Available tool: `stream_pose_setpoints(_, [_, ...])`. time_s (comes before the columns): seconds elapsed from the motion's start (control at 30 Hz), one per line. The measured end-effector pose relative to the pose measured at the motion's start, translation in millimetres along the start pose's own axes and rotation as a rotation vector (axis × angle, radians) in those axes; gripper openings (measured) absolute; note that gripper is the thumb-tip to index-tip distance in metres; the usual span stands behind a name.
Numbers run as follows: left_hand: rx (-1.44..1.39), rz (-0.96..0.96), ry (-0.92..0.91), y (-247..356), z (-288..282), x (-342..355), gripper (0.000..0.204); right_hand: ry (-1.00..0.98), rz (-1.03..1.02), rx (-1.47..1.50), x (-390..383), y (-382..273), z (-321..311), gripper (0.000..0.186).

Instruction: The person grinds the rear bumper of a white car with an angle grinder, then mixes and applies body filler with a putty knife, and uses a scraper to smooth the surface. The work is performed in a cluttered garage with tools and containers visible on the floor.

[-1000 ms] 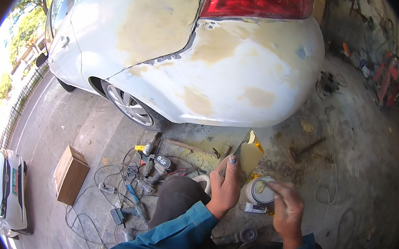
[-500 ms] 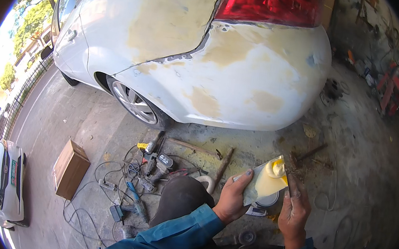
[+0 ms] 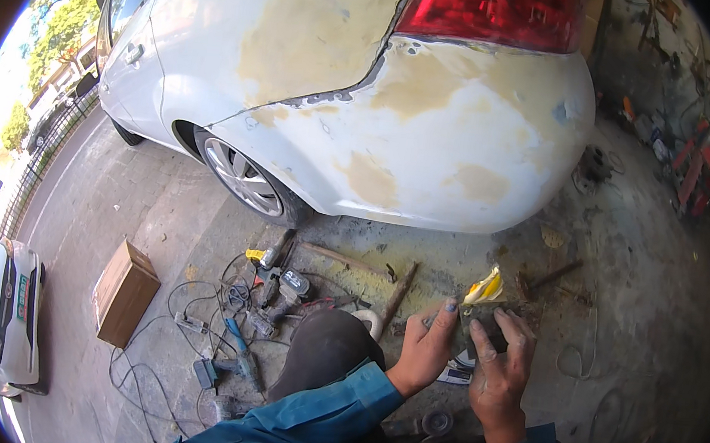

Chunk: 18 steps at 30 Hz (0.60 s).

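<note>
The car [image 3: 337, 142] spans the far side of the floor [image 3: 191, 213], its tail light [image 3: 494, 9] at the upper right and its rear wheel [image 3: 243, 177] at the near left. Before it, side by side, are the left hand [image 3: 425, 350], with a board [image 3: 429, 320] in it, and the right hand [image 3: 501, 375], with a spreader [image 3: 495, 330]. Paste [image 3: 485, 289] sits just beyond the fingertips, between the two. Below, on the floor, lie a tin [image 3: 466, 359] and a tube [image 3: 454, 376], partly hidden. Left of the left hand is a knee [image 3: 329, 348]; left of that, power tools [image 3: 274, 287] lie among cables [image 3: 150, 373]. Farther left sits a box [image 3: 126, 297], then a second car [image 3: 9, 319]. A hammer [image 3: 553, 275] lies right of the paste.
</note>
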<state>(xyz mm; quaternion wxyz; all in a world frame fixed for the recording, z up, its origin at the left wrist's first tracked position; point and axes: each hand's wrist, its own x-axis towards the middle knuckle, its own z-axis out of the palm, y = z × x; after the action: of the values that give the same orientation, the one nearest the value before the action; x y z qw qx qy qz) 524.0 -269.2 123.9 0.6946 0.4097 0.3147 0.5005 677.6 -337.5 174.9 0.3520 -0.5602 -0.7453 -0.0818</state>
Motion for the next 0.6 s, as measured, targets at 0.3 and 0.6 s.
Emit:
stream_pose_setpoints(0.3, [0.3, 0.294, 0.117, 37.9, 2.1, 3.8, 0.051, 0.03, 0.089, 0.278, 13.1, 5.5, -23.9, 0.045])
stream_pose_setpoints(0.6, [0.589, 0.669, 0.044, 25.2, 11.4, -1.8, 0.034, -0.047, 0.104, 0.32, 7.3, -5.8, -9.3, 0.048])
